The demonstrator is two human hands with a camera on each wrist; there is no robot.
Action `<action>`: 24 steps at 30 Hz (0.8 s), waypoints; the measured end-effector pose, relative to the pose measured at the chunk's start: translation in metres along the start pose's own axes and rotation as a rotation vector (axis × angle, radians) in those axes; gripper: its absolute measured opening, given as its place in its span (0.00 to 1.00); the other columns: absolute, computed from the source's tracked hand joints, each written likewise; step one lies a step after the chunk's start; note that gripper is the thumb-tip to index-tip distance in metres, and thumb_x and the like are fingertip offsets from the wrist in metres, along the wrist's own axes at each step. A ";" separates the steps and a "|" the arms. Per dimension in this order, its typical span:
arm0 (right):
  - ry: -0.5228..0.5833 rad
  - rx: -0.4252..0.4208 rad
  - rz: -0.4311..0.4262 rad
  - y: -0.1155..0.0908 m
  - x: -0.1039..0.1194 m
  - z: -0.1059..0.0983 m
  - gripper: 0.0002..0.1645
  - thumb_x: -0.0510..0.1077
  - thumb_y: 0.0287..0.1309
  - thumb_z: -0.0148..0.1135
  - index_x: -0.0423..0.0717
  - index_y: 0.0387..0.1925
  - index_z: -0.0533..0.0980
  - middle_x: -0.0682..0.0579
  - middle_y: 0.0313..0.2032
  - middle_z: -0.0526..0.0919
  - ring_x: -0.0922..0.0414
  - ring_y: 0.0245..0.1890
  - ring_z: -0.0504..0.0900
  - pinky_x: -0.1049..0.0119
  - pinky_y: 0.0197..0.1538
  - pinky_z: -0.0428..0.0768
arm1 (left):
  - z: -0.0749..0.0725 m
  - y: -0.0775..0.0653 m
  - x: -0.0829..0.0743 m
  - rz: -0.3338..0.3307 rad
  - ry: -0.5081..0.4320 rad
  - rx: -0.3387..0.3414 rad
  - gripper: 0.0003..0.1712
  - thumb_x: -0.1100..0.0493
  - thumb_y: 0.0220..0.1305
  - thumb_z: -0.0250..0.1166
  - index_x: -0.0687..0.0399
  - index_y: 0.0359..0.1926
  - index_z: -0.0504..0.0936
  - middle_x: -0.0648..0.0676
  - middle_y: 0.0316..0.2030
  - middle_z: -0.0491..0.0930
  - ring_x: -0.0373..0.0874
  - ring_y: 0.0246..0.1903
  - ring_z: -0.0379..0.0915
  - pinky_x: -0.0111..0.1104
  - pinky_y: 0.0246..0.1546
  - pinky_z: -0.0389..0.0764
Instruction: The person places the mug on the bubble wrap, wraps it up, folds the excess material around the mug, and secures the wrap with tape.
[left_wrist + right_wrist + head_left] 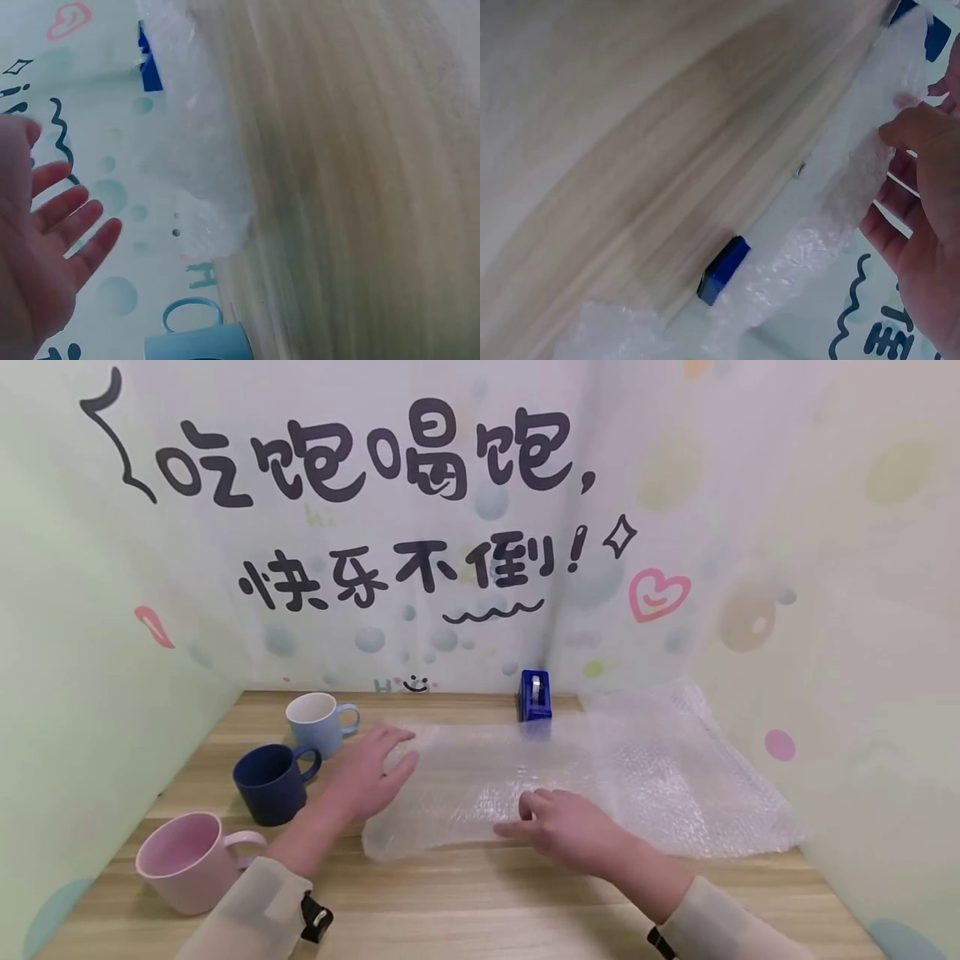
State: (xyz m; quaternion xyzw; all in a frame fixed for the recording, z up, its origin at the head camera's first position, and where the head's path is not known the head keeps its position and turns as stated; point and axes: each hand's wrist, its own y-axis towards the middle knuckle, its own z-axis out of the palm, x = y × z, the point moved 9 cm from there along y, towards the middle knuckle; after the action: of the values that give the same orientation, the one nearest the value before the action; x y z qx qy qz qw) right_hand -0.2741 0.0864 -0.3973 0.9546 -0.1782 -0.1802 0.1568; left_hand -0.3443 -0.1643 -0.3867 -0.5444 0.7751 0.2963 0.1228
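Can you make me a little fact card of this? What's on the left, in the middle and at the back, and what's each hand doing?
Left: pink round mug, dark blue round mug, light blue round mug
Middle: clear plastic bubble wrap over pale wooden table
Back: small blue tape dispenser
Left hand: at wrap's left end, fingers apart
Right hand: at wrap's near edge, grip unclear

The wooden bench [420,910] has pale walls [67,635] along its back, left and right edges. Big black writing [437,453] and round blue spots [370,639] are behind it. A pink heart [660,602] is above the back right corner.
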 end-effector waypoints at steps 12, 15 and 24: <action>0.358 0.342 0.256 -0.019 -0.026 0.042 0.25 0.58 0.79 0.63 0.60 0.70 0.83 0.54 0.53 0.85 0.60 0.51 0.82 0.62 0.56 0.86 | 0.062 -0.031 0.021 -0.151 0.074 0.519 0.56 0.35 0.58 0.82 0.52 0.81 0.72 0.71 0.83 0.58 0.72 0.83 0.53 0.67 0.80 0.63; 0.347 0.389 0.377 -0.022 -0.051 0.051 0.34 0.64 0.76 0.65 0.56 0.75 0.78 0.40 0.69 0.80 0.41 0.66 0.81 0.40 0.67 0.83 | 0.062 -0.032 0.022 -0.153 0.086 0.516 0.56 0.34 0.58 0.81 0.51 0.81 0.72 0.71 0.84 0.57 0.72 0.83 0.53 0.68 0.79 0.63; 0.485 0.596 0.562 -0.040 -0.063 0.077 0.51 0.73 0.68 0.67 0.62 0.85 0.65 0.34 0.85 0.57 0.24 0.81 0.59 0.21 0.77 0.63 | 0.066 -0.036 0.028 -0.160 0.111 0.504 0.57 0.30 0.58 0.79 0.47 0.82 0.71 0.68 0.85 0.57 0.71 0.83 0.53 0.70 0.79 0.62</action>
State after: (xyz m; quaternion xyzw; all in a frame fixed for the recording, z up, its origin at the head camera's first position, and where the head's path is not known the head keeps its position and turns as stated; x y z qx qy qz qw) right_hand -0.3483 0.1287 -0.4620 0.8873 -0.4317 0.1563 -0.0443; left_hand -0.3303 -0.1547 -0.4651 -0.5716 0.7845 0.0530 0.2347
